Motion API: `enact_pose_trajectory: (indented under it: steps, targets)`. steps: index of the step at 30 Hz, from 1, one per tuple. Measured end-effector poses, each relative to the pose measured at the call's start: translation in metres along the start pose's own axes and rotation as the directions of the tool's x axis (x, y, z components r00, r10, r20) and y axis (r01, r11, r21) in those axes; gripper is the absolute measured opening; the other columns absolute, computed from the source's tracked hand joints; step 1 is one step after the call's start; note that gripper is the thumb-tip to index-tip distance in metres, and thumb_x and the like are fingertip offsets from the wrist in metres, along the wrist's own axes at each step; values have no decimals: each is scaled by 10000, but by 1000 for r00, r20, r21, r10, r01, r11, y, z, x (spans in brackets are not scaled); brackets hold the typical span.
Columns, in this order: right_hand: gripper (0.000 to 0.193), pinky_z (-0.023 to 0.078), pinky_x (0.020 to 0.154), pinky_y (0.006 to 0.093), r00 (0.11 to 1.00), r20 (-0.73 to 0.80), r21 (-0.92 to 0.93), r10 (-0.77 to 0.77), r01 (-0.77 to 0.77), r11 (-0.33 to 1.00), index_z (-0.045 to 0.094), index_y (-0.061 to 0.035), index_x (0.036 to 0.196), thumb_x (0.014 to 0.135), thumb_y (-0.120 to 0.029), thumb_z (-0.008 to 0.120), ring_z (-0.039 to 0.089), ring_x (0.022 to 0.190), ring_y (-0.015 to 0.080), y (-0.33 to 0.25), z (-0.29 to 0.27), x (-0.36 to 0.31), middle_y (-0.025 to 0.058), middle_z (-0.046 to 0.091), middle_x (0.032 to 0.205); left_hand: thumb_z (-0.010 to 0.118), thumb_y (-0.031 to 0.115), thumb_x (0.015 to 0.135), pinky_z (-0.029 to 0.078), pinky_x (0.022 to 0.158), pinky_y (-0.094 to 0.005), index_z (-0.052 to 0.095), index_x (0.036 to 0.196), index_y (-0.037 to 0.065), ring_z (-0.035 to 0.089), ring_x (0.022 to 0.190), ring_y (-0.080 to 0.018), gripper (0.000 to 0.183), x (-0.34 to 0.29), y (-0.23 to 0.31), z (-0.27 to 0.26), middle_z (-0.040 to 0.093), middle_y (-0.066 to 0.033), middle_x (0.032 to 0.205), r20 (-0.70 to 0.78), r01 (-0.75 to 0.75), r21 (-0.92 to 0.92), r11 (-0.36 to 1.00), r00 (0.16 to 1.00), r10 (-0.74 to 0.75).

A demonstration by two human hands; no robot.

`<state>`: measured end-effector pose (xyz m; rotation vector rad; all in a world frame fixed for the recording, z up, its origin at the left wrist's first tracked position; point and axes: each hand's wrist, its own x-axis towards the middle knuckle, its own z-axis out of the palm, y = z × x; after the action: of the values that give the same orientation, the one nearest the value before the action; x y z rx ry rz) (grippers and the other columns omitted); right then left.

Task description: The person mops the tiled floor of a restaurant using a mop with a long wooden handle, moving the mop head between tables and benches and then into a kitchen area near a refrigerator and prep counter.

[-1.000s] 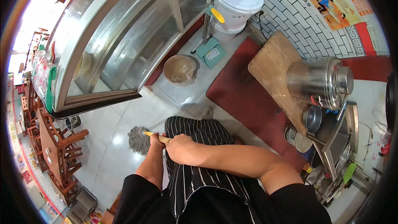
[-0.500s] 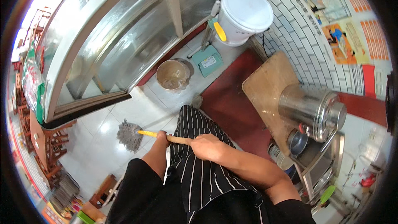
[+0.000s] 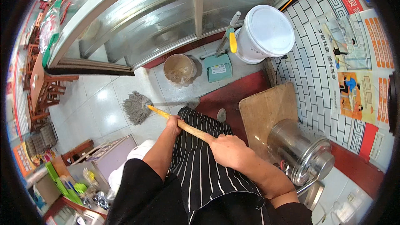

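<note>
A mop [image 3: 191,131] with a yellow-and-wood handle slants across my striped apron. My left hand [image 3: 174,123] is closed round the handle lower down, toward the mop head. Higher up, near its top end, my right hand [image 3: 227,151] grips it too. The grey string mop head [image 3: 137,107] lies spread on the pale floor tiles, left of my feet. Beyond it stands a round bin [image 3: 179,69] lined with a clear bag. A teal dustpan [image 3: 218,67] with a yellow-tipped upright handle is beside the bin.
Glass sliding panels [image 3: 154,29] run along the far side. A white lidded bucket [image 3: 268,31] stands in the far right corner. A red mat [image 3: 216,98], a wooden board [image 3: 266,108] and a steel cylinder [image 3: 298,146] are to my right. Wooden tables [image 3: 38,81] stand at far left.
The view has turned, so the bin and bucket sit farther right. The mop head is slightly farther from me, and more handle shows between my hands. Both hands keep their hold.
</note>
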<state>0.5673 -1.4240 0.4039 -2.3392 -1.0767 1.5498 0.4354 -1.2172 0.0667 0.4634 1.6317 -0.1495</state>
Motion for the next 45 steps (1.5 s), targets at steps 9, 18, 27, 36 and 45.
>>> enact_pose_trajectory:
  steps: [9,18,27,36,45]
  targets:
    - [347,518,752,365,697,-424,-276,-579,509,815,611,-42,1126,782,-85,608,645,822,292,-29,35,-27,120,629,917,582,139,823,493,487,-315,472,858,89,519,538,-202,126,-21,-32,-34,503,-69,670,199,18,-391,920,978,65]
    - [279,518,541,320,421,-498,-283,-758,747,601,658,-65,1019,742,-37,684,619,550,236,-100,30,-9,65,620,695,570,108,805,488,494,-343,476,863,95,520,563,-212,111,-26,-12,-84,496,-66,693,203,4,-663,748,964,174]
    - [286,475,473,318,300,-530,-323,-793,793,516,681,-43,968,692,31,704,596,517,198,-113,27,3,65,609,650,540,105,813,500,638,-383,475,922,53,541,730,-255,138,-50,-35,-127,498,-118,809,70,-86,-752,654,975,209]
    - [224,502,534,277,517,-297,-37,-802,833,551,674,-48,1003,784,1,673,638,565,193,-161,71,33,93,643,699,524,98,807,521,710,-490,457,1085,47,550,805,-283,290,13,-73,-188,501,-138,968,17,-2,-793,610,1000,25]
    - [168,471,509,264,543,-160,-70,-825,827,558,680,-40,971,809,-12,645,584,526,153,-189,70,33,66,623,667,510,105,814,517,601,-461,452,1093,58,594,729,-298,288,5,-58,-189,522,-155,969,13,11,-745,667,1000,-2]
